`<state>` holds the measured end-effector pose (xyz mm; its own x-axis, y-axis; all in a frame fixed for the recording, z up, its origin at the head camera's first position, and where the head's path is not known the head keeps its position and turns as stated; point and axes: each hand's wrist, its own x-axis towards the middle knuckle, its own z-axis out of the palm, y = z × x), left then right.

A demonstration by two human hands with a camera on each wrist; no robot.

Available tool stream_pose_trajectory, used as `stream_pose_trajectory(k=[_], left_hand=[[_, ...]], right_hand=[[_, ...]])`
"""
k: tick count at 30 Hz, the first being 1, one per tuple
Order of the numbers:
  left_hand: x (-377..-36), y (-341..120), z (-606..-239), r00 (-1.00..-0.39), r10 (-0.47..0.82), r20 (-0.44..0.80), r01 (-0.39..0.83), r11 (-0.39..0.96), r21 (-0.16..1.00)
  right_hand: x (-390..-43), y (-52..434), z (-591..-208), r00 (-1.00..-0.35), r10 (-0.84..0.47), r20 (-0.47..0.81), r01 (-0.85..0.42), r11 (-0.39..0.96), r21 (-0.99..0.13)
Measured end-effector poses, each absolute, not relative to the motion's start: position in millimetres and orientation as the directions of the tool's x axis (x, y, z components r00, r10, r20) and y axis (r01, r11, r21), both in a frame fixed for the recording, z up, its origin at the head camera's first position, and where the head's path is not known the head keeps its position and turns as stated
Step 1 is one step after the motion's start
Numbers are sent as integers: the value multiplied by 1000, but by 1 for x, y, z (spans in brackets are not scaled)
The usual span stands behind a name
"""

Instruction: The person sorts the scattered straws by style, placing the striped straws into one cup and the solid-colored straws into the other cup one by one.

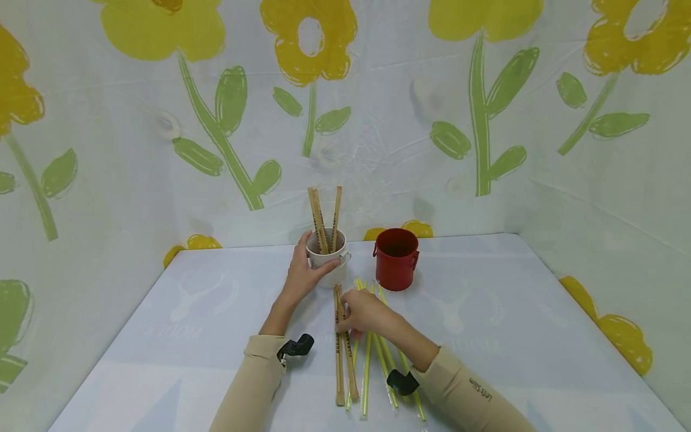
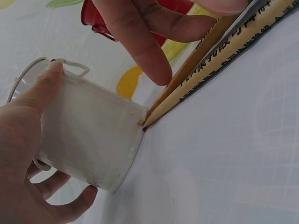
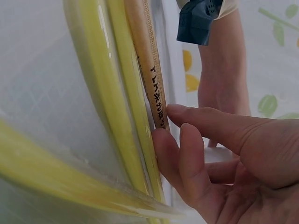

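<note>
A small white metal bucket [image 1: 327,264] stands at the back of the table with several brown paper-wrapped straws [image 1: 318,222] upright in it. My left hand [image 1: 303,273] grips its side; the left wrist view shows the thumb along the wall by the rim and fingers around the far side. Just in front of the bucket lie two brown paper-wrapped straws [image 1: 339,360], printed with dark characters. My right hand [image 1: 369,312] is over them, thumb and fingertips pinching one straw [image 3: 152,79]. Under and beside that hand lie several yellow straws [image 1: 366,378] in clear wrappers.
A red metal bucket [image 1: 396,264] stands right of the white one, its inside dark. The white tabletop [image 1: 513,336] meets flower-printed sheeting [image 1: 388,120] at the back and sides. Each wrist carries a small black camera [image 1: 402,382].
</note>
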<state>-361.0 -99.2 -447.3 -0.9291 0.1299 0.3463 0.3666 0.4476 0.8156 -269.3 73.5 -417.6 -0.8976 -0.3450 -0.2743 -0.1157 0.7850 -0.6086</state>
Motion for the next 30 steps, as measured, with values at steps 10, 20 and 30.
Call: stream_pose_trajectory(k=[10,20,30], left_hand=[[-360,-99,-446,-935,128,331,352,449,821],[-363,-98,-448,-929,127,347,366,445,818],[-363,-99,-450,-931,123,343,360,457,813]], right_hand=[[-269,73,-417,-897,-343,-277,-124,799,-588],[-269,72,-416,-899,-336,-279,-120,805,-581],[-269,69,-419,-899,-314,-307,-89,815,-573]])
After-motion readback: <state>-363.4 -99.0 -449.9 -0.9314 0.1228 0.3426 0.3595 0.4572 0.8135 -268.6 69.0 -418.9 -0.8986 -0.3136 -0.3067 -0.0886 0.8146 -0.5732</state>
